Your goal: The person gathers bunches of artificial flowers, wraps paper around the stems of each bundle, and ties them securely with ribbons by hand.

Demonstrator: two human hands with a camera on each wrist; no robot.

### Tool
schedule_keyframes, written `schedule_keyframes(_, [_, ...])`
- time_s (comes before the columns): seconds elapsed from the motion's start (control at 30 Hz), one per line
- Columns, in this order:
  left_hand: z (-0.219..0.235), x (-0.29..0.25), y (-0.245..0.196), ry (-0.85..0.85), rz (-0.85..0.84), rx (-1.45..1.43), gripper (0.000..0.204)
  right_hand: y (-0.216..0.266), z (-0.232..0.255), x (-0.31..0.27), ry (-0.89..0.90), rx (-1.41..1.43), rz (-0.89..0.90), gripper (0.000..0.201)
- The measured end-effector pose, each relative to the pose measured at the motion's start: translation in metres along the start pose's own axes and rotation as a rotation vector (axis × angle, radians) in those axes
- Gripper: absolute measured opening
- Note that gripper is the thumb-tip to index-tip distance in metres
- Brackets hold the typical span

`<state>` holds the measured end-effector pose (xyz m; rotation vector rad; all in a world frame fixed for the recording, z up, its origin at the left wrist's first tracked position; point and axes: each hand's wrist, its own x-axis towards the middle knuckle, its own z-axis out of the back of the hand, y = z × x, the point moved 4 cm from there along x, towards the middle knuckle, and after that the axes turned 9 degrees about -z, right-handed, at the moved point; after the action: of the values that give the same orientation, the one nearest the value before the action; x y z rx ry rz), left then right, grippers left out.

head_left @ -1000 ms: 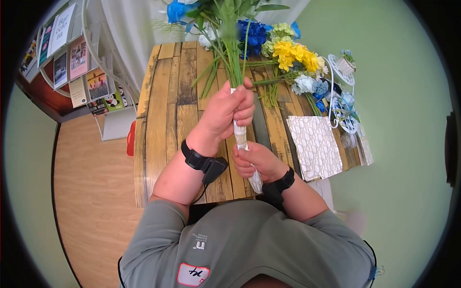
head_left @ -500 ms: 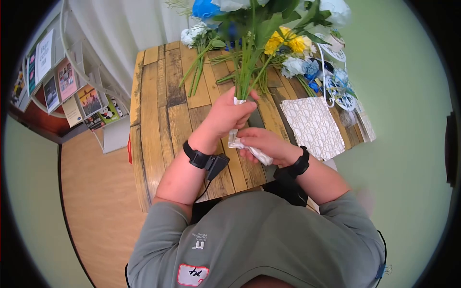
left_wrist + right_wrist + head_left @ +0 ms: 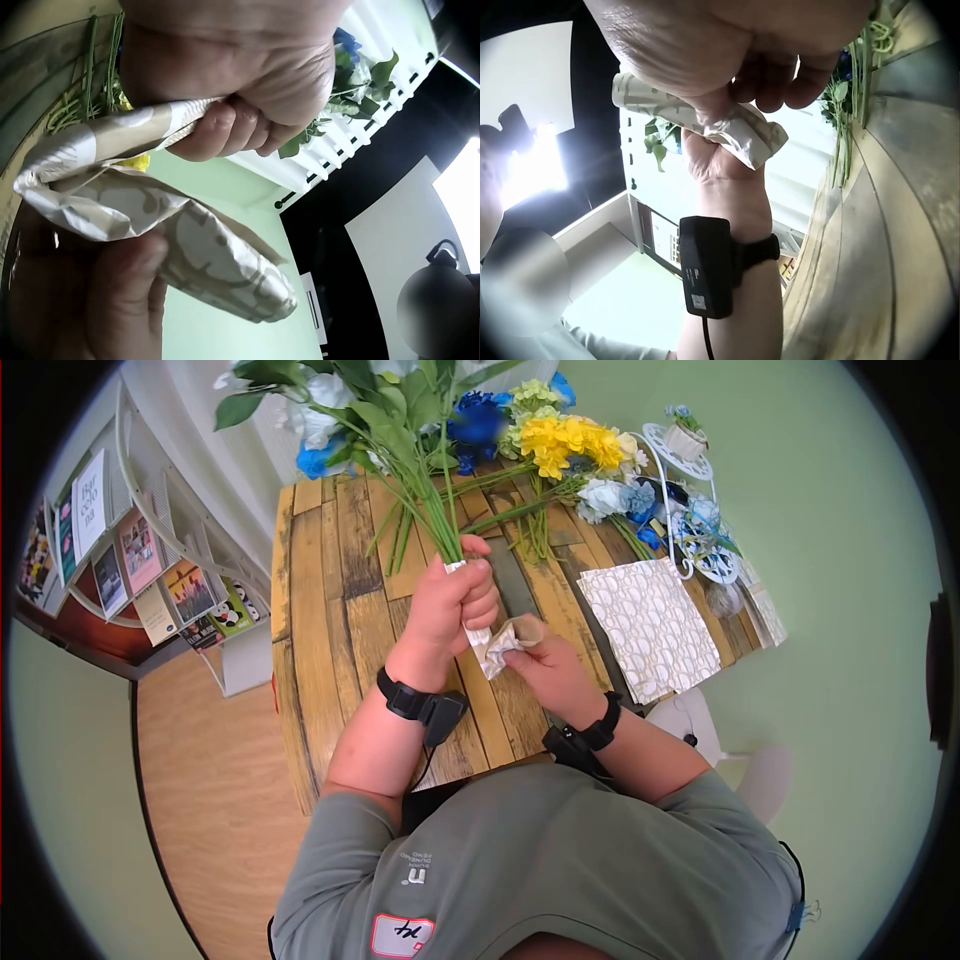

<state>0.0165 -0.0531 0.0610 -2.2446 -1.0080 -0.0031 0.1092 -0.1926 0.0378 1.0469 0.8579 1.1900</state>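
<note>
A bouquet of white and blue flowers on long green stems (image 3: 432, 520) tilts up and left in the head view. Patterned white-and-tan paper (image 3: 217, 247) wraps the stem ends. My left hand (image 3: 447, 605) grips the wrapped stems in a fist, seen from close by as the left hand (image 3: 232, 82) in its wrist view. Below it, my right hand (image 3: 552, 670) pinches the loose, folded-over end of the paper between thumb and fingers. In the right wrist view the right hand's thumb presses this crumpled wrapping paper (image 3: 746, 135).
Yellow flowers (image 3: 570, 445) and other loose blooms lie across the back of the wooden table (image 3: 350, 620). Flat patterned sheets (image 3: 650, 625) lie at right, beside a white metal stand (image 3: 715, 565). A magazine rack (image 3: 165, 570) stands at left.
The bouquet now leans further left. My right hand has bent the paper's lower end up and to the right, where it earlier hung down toward my body. My left hand keeps its grip.
</note>
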Motion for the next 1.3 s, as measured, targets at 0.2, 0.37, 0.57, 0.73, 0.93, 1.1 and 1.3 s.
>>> schedule_keyframes(0.2, [0.012,0.007,0.011,0.063,0.04,-0.014,0.019,-0.007,-0.007,0.014,-0.026,0.143,0.111,0.018])
schedule_keyframes(0.37, [0.015,0.012,0.019,0.019,-0.003,0.023,0.016,-0.03,-0.015,0.025,-0.079,0.121,0.09,0.021])
schedule_keyframes(0.57, [0.014,0.011,0.015,0.116,0.017,0.189,0.023,-0.035,-0.024,0.023,-0.105,0.475,-0.151,0.02])
schedule_keyframes(0.73, [0.015,0.004,0.022,0.259,0.155,0.253,0.031,-0.032,-0.02,0.022,-0.038,0.542,-0.156,0.02])
schedule_keyframes(0.93, [0.005,-0.005,0.037,0.501,0.317,0.316,0.037,-0.043,-0.013,-0.002,0.365,0.741,-0.292,0.019])
schedule_keyframes(1.1, [0.0,-0.009,0.045,0.501,0.383,0.265,0.051,-0.045,-0.006,-0.012,0.275,0.721,-0.29,0.022])
schedule_keyframes(1.3, [-0.033,-0.027,0.036,0.46,0.405,0.369,0.069,-0.022,-0.004,-0.011,0.009,0.575,-0.109,0.016])
